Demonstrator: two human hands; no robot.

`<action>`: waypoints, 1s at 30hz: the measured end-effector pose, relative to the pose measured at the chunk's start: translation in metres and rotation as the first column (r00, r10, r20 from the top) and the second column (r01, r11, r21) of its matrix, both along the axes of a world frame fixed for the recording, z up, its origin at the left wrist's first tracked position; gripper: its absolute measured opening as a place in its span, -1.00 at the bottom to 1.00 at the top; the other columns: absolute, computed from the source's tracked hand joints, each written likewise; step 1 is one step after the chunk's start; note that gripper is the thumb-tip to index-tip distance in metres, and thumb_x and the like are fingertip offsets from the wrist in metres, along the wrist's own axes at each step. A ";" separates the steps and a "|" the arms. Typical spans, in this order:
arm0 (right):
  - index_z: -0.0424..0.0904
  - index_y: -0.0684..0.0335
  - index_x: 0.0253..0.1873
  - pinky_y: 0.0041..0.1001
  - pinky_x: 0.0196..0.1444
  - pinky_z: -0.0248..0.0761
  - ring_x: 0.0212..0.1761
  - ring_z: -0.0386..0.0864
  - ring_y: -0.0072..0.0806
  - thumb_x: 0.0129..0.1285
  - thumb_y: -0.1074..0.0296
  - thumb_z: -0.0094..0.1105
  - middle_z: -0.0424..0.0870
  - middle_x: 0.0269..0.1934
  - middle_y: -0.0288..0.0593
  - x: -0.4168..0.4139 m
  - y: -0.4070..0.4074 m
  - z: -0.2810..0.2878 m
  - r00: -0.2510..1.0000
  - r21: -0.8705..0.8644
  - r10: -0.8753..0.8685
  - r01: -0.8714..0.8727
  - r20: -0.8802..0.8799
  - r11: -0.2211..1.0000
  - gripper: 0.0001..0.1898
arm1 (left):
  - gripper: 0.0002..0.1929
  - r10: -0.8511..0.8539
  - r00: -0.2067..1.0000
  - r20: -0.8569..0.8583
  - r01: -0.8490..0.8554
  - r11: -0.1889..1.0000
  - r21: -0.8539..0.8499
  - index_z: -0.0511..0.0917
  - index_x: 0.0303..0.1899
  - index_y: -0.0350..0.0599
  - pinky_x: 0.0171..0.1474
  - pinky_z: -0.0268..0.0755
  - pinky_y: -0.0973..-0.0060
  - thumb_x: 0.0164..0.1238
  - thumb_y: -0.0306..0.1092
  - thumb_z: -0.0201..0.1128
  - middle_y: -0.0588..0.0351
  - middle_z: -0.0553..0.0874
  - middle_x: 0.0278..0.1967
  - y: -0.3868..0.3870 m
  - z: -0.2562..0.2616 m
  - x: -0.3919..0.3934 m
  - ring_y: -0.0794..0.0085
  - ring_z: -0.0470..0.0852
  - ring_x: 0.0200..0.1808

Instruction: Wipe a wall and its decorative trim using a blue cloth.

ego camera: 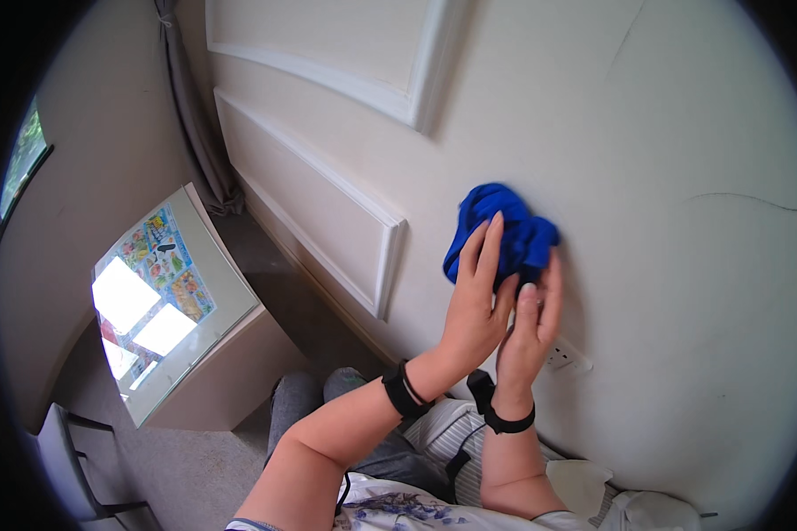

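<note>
A bunched blue cloth is up against the pale wall, right of a white moulding frame. My left hand lies over its lower front, with the fingers stretched across the folds. At the cloth's lower right edge, my right hand has its fingers raised along the side and its thumb near the left thumb. Both hands are on the cloth, and some right fingertips are hidden or blurred. Each wrist wears a black strap. Just below the right hand, a white wall socket is partly covered.
To the left stands a glass-topped table with a colourful printed sheet reflecting window light. A grey curtain hangs in the corner. A chair is at lower left. Striped fabric and a white bag lie along the wall's base.
</note>
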State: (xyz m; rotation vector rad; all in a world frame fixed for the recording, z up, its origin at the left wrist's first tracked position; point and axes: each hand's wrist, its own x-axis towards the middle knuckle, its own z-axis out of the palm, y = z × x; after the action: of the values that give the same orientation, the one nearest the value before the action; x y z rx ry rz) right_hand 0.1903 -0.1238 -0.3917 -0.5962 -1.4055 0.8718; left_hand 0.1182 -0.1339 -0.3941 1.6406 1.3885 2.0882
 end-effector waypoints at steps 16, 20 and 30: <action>0.36 0.25 0.26 -0.31 0.09 0.39 0.09 0.46 -0.12 0.26 0.63 -0.10 0.42 0.08 0.04 0.006 0.002 -0.151 0.871 -0.007 -0.112 0.131 0.479 0.991 -0.55 | -0.33 0.114 0.983 0.141 -0.058 0.934 -0.353 0.14 0.25 -0.15 0.32 0.14 0.26 0.04 -0.74 0.12 -0.18 0.23 0.17 0.016 -0.177 -0.010 -0.10 0.24 0.26; 0.36 0.25 0.26 -0.30 0.17 0.32 0.11 0.45 -0.13 0.25 0.62 -0.08 0.44 0.09 0.03 0.007 -0.001 -0.166 0.877 -0.084 -0.062 0.116 0.476 0.990 -0.55 | -0.33 0.111 0.981 0.156 -0.031 0.896 -0.443 0.12 0.27 -0.15 0.31 0.15 0.24 0.06 -0.69 0.13 -0.19 0.24 0.18 0.010 -0.190 -0.008 -0.14 0.25 0.25; 0.42 0.34 0.21 -0.37 0.21 0.27 0.15 0.45 -0.29 0.33 0.51 -0.07 0.50 0.13 -0.06 0.032 -0.013 -0.077 0.935 -0.010 -0.184 0.196 0.304 0.981 -0.64 | -0.29 0.002 0.980 0.198 0.057 0.954 -0.294 0.04 0.37 -0.23 0.30 0.17 0.30 0.22 -0.45 0.21 -0.21 0.23 0.22 -0.008 -0.106 0.041 0.01 0.28 0.26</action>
State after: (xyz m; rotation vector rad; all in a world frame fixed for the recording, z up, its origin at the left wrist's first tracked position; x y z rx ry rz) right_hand 0.2226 -0.1364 -0.4683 -0.9111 -1.5762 0.6737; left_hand 0.1587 -0.1415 -0.5006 1.2908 1.5151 1.8546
